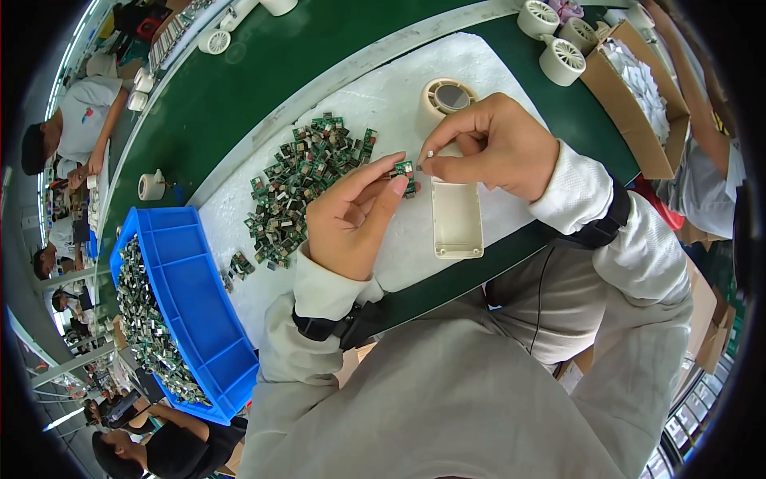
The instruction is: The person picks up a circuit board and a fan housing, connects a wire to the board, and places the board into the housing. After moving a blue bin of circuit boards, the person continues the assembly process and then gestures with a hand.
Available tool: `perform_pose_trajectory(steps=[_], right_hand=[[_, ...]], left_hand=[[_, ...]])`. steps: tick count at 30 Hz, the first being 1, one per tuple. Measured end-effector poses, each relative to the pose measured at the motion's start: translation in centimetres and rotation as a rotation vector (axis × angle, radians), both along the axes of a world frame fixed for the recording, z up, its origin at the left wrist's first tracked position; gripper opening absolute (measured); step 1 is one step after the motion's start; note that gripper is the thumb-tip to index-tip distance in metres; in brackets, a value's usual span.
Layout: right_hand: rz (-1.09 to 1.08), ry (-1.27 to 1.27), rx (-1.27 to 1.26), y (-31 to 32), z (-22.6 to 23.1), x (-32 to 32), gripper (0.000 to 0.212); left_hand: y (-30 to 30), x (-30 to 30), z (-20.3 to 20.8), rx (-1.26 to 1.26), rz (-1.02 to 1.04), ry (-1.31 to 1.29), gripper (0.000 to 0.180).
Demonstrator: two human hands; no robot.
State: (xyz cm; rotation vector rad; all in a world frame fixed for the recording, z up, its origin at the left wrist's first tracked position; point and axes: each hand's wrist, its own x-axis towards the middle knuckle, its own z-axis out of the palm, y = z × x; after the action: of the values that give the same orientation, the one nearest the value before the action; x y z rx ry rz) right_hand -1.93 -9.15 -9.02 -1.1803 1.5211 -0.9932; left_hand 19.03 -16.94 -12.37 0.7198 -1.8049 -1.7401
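My left hand pinches a small green circuit board between thumb and fingertips. Close beside it, my right hand has thumb and forefinger pressed together on a tiny white connector; whether a wire runs from it I cannot make out. Below and behind my right hand lies a cream plastic housing, its hollow handle facing up and its round head farther away. My hand hides the part between them. A loose heap of green circuit boards lies left of my hands.
A white foam sheet covers the green bench. At the left stands a blue bin with many boards in one side. A cardboard box of white pieces and several cream housings are at the far right. Other people sit nearby.
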Motion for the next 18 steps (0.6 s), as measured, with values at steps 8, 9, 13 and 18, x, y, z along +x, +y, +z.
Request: perform_pose_trajectory(steps=[8,9,13,18], right_hand=[[0.014,0.005,-0.016,0.2,-0.3,0.4,0.018],[0.018,0.006,-0.017,0.3,-0.2,0.5,0.018],[0.017,0.004,-0.011,0.4,0.1,0.9,0.018],[-0.005,0.015,-0.005,0.6,0.1,0.9,0.016]], left_hand=[[0.2,0.0,-0.1,0.046,-0.011,0.034,0.031],[0.2,0.0,-0.1,0.050,-0.014,0.042,0.031],[0.0,0.2,-0.3,0.079,-0.017,0.072,0.030],[-0.4,0.1,-0.5,0.180,-0.044,0.118,0.030]])
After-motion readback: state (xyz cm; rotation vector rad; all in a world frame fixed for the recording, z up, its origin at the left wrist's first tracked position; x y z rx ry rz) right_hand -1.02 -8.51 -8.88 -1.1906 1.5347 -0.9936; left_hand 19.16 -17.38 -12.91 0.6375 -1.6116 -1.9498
